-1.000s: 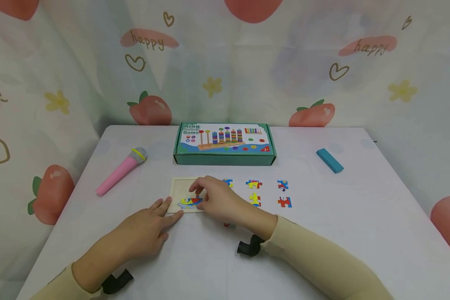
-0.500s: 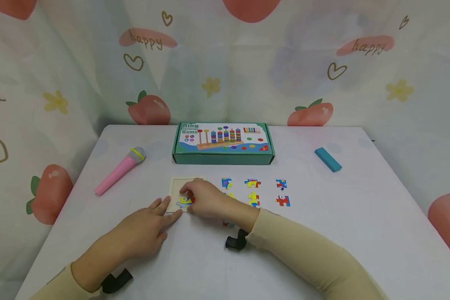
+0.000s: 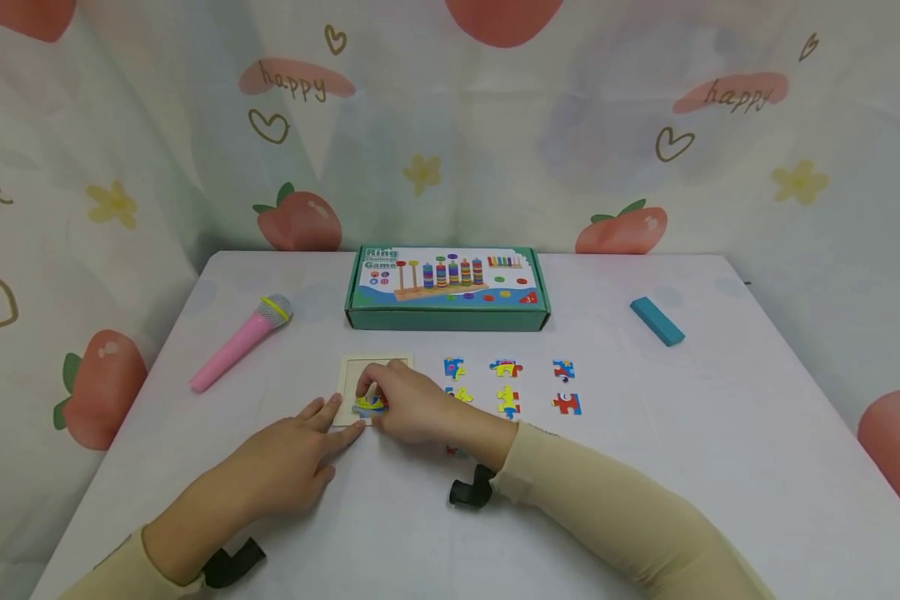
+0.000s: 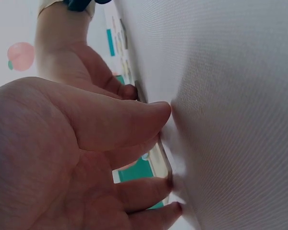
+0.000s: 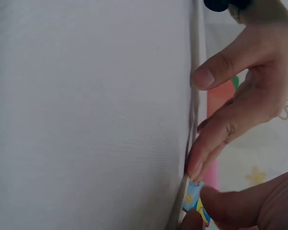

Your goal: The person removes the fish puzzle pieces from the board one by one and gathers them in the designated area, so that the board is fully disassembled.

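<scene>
A shallow wooden puzzle tray [image 3: 348,367] lies on the white table, with colourful puzzle pieces [image 3: 368,405] joined at its lower edge. My left hand [image 3: 288,458] rests palm down, its outstretched fingers touching the tray's left and near edges. Over the tray, my right hand [image 3: 414,404] has thumb and index finger curled around a puzzle piece [image 5: 200,206] in yellow and blue; the hand covers much of the tray's right part. In the left wrist view, fingertips [image 4: 164,184] of my left hand touch the tray's rim.
Several loose puzzle pieces [image 3: 507,368] lie in rows to the right, one partly behind the right forearm. A green ring game box [image 3: 450,318] stands behind the tray. A pink microphone [image 3: 234,352] lies left, a teal block [image 3: 657,322] far right.
My right hand has shifted left over the tray, its fingers curling closer on the pieces; loose pieces it covered now show. My left hand keeps its place.
</scene>
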{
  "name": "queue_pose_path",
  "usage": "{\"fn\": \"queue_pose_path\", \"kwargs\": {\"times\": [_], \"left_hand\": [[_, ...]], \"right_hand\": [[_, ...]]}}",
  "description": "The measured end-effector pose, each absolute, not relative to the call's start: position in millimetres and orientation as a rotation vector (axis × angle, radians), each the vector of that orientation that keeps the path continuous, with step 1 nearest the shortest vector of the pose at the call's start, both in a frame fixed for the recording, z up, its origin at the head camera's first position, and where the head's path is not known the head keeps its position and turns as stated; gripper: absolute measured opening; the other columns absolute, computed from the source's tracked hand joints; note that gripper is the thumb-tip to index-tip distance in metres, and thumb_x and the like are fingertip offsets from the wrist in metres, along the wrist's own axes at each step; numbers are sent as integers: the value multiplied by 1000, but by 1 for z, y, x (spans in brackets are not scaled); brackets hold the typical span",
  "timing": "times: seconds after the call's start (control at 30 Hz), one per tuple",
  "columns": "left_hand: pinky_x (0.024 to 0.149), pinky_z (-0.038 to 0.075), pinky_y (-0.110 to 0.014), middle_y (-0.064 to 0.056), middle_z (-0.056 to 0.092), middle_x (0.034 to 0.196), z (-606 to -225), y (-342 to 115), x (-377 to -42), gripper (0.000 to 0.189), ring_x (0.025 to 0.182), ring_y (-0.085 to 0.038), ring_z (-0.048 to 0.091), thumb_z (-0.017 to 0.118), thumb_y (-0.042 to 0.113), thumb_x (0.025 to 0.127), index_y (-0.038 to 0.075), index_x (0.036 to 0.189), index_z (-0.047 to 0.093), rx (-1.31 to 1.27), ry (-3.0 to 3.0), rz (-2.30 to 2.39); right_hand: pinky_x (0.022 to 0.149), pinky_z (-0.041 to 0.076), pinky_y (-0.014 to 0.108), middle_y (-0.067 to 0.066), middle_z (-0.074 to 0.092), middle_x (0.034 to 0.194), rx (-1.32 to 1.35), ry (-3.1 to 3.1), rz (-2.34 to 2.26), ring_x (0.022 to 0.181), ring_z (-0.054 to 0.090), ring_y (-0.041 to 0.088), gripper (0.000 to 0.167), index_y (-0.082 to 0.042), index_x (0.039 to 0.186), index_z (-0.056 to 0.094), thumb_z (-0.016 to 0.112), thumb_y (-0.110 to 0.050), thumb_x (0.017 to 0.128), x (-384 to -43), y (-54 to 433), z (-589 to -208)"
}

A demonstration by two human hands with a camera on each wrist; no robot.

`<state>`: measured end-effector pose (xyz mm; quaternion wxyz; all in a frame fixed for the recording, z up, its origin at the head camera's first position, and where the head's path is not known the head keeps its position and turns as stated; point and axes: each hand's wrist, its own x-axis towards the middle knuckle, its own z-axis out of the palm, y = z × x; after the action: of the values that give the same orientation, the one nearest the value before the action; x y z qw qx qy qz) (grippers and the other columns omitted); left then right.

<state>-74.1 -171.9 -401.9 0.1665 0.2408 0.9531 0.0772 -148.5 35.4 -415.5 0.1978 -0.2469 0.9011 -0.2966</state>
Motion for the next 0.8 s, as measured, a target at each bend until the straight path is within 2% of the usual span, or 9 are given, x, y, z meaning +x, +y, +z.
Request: {"fn": "queue_pose_path", "kwargs": {"times": [0.1,0.23,0.33,0.6,0.8], "left_hand": [[114,50,-66,-25,43,169,-402,-173,-75,61,152,-51,47,77,19,97,24,155,60,681,2713,216],[115,50,-66,-24,42,169,-402,-173,-75,61,153,-50,47,77,19,97,24,155,60,680,2711,214],[115,50,-66,-24,42,170,-403,-174,-75,61,153,-50,46,77,19,97,25,155,60,681,2715,222],[116,49,-66,-22,41,171,-403,-173,-75,60,155,-49,45,75,21,98,26,156,59,628,2707,213],[117,48,-67,-19,39,172,-403,-170,-77,63,157,-47,41,77,24,98,28,158,57,586,2678,192]], "right_hand": [[88,53,30,-1,67,109,-716,2544,-877,97,60,15,26,-24,119,68,72,-6,99,-147,35,-419],[82,52,29,-5,68,100,-719,2555,-949,94,60,15,25,-25,115,72,65,-4,102,-146,34,-421],[79,50,28,-5,68,96,-696,2537,-1012,92,59,15,26,-25,112,75,67,-3,100,-148,35,-419],[81,54,31,-1,71,98,-645,2517,-1109,93,63,17,26,-23,108,79,71,-1,97,-148,58,-397],[73,56,32,-4,68,93,-569,2553,-1076,86,64,18,24,-25,104,83,75,-4,97,-140,91,-380]]}}
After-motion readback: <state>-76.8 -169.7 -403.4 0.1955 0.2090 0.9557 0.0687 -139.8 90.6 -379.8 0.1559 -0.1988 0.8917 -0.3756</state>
